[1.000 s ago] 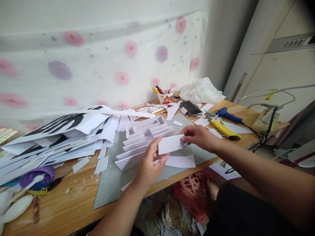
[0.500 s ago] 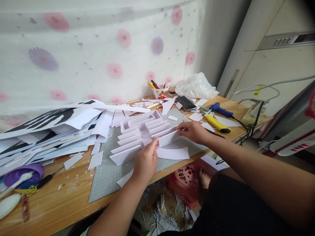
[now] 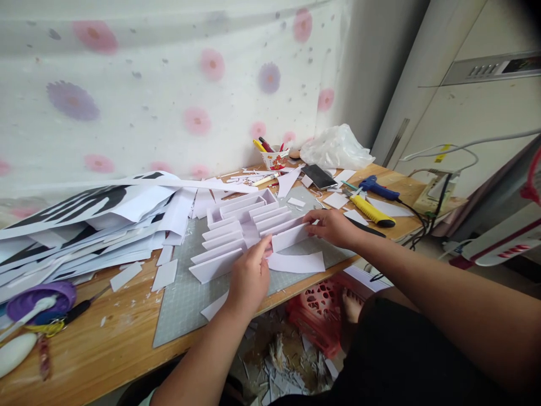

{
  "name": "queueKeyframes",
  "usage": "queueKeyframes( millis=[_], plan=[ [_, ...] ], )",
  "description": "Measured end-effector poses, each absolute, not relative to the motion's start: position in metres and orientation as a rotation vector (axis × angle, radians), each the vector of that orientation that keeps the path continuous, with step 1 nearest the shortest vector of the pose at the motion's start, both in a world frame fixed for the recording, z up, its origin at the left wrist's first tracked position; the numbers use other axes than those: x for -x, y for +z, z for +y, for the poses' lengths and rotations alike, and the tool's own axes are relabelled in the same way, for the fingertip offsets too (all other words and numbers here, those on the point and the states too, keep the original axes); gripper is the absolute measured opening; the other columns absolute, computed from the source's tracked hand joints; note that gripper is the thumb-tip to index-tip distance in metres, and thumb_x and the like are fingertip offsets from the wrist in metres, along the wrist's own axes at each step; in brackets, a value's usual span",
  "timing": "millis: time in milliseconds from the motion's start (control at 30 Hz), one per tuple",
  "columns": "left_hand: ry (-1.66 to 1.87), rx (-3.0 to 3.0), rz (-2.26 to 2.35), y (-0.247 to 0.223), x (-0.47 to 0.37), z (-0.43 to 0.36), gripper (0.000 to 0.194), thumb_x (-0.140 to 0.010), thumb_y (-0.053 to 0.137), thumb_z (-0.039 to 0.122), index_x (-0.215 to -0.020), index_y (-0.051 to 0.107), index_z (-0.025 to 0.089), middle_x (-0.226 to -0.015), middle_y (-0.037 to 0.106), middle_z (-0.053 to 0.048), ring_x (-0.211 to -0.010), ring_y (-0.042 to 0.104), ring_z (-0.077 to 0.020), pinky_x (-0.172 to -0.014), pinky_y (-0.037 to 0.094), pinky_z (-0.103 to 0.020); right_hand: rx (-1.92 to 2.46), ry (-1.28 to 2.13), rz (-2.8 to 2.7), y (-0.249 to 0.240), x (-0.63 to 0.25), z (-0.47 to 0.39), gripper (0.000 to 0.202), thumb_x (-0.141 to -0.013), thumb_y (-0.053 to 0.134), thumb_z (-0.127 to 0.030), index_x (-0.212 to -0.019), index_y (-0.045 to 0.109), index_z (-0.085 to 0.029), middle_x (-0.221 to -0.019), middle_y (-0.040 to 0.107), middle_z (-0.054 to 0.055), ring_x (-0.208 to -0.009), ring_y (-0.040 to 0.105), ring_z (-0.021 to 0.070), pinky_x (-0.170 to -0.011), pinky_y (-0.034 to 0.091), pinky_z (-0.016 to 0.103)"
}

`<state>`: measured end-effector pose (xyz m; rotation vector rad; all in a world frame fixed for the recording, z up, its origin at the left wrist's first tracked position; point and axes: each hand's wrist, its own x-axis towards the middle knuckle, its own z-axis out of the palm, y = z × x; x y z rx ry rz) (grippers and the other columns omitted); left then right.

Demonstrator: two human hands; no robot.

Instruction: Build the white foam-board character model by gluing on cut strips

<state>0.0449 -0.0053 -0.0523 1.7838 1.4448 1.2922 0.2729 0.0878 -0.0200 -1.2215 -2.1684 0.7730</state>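
A white model of upright board strips (image 3: 253, 223), with slots between its walls, stands on a grey cutting mat (image 3: 177, 316). At its near right side, a white board strip (image 3: 291, 235) stands on edge between my hands. My right hand (image 3: 332, 226) pinches the strip's right end with thumb and fingers. At its left end, my left hand (image 3: 251, 273) is closed, with the index finger along the edge and the thumb partly hidden. A loose curved white piece (image 3: 298, 262) lies flat on the mat just in front of the strip.
Printed sheets (image 3: 105, 225) are piled at left, near a purple bowl (image 3: 42, 299). To the right lie a yellow utility knife (image 3: 372, 211), a blue glue gun (image 3: 378, 188) and a phone (image 3: 320, 176). A pen cup (image 3: 275, 159) and a plastic bag (image 3: 336, 148) stand behind.
Almost nothing differs. Both hands stay at the strip's ends, and the view has shifted very slightly.
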Motion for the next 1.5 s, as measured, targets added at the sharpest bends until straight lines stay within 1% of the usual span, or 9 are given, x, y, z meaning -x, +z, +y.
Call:
queueKeyframes(
  millis=[100,333,467,600,700,933,1200,1500],
  plan=[
    [1.264,-1.8,1.458,-0.0518,-0.0456,-0.0052,0.05,-0.078,0.043,0.007,-0.123,0.058,0.026,-0.107,0.067,-0.007,-0.09,0.067,-0.0221,-0.082,0.053,-0.036,1.217,0.779,-2.161,-0.022,-0.2737,0.0884,0.009,-0.078,0.056,-0.024,-0.083,0.062,-0.021,-0.071,0.065,-0.002,-0.057,0.057,0.0119,-0.062,0.043,0.026],
    [1.261,-1.819,1.488,-0.0465,-0.048,-0.0049,0.045,-0.079,0.046,0.01,-0.119,0.06,0.025,-0.104,0.069,-0.008,-0.09,0.068,-0.0227,-0.086,0.051,-0.037,1.213,0.785,-2.15,-0.0246,-0.2741,0.0907,0.009,-0.078,0.056,-0.025,-0.084,0.061,-0.021,-0.073,0.065,-0.002,-0.057,0.056,0.0116,-0.061,0.042,0.026],
    [1.246,-1.907,1.522,-0.0423,-0.0487,-0.0053,0.042,-0.079,0.047,0.011,-0.118,0.06,0.023,-0.104,0.07,-0.009,-0.091,0.068,-0.0235,-0.085,0.05,-0.037,1.206,0.774,-2.164,-0.0235,-0.2737,0.0902,0.01,-0.078,0.055,-0.025,-0.084,0.062,-0.021,-0.07,0.065,-0.002,-0.059,0.057,0.0125,-0.062,0.042,0.026],
    [1.204,-2.019,1.543,-0.0447,-0.0477,-0.0047,0.043,-0.081,0.044,0.008,-0.12,0.056,0.021,-0.102,0.07,-0.009,-0.092,0.068,-0.0211,-0.085,0.051,-0.036,1.204,0.769,-2.166,-0.0245,-0.2742,0.0903,0.009,-0.079,0.054,-0.024,-0.083,0.062,-0.021,-0.069,0.064,-0.001,-0.061,0.057,0.0132,-0.062,0.042,0.026],
    [1.154,-2.133,1.573,-0.0481,-0.0466,-0.0037,0.045,-0.081,0.04,0.005,-0.122,0.052,0.018,-0.103,0.07,-0.01,-0.092,0.067,-0.0187,-0.085,0.052,-0.034,1.217,0.777,-2.161,-0.0252,-0.2743,0.0909,0.009,-0.078,0.055,-0.024,-0.083,0.062,-0.021,-0.069,0.064,-0.002,-0.06,0.056,0.0128,-0.061,0.041,0.025],
    [1.136,-2.221,1.586,-0.0487,-0.0472,-0.0033,0.043,-0.08,0.04,0.003,-0.12,0.05,0.014,-0.101,0.069,-0.011,-0.09,0.069,-0.0169,-0.082,0.054,-0.03,1.244,0.792,-2.154,-0.0253,-0.2731,0.091,0.009,-0.077,0.056,-0.024,-0.083,0.061,-0.021,-0.069,0.065,-0.002,-0.057,0.056,0.0122,-0.059,0.041,0.025],
    [1.147,-2.259,1.585,-0.0513,-0.0482,-0.0021,0.042,-0.08,0.04,0.003,-0.12,0.05,0.013,-0.101,0.069,-0.012,-0.089,0.069,-0.0187,-0.081,0.055,-0.033,1.248,0.797,-2.164,-0.0237,-0.273,0.0897,0.009,-0.078,0.055,-0.023,-0.083,0.062,-0.02,-0.065,0.065,-0.002,-0.052,0.053,0.0107,-0.057,0.04,0.024],
    [1.129,-2.267,1.606,-0.0507,-0.0484,-0.0014,0.044,-0.078,0.04,0.001,-0.119,0.049,0.014,-0.1,0.069,-0.011,-0.089,0.069,-0.0188,-0.081,0.055,-0.033,1.265,0.779,-2.152,-0.0244,-0.2722,0.088,0.008,-0.077,0.056,-0.021,-0.082,0.062,-0.02,-0.065,0.063,-0.002,-0.054,0.053,0.0111,-0.058,0.039,0.024]
  ],
)
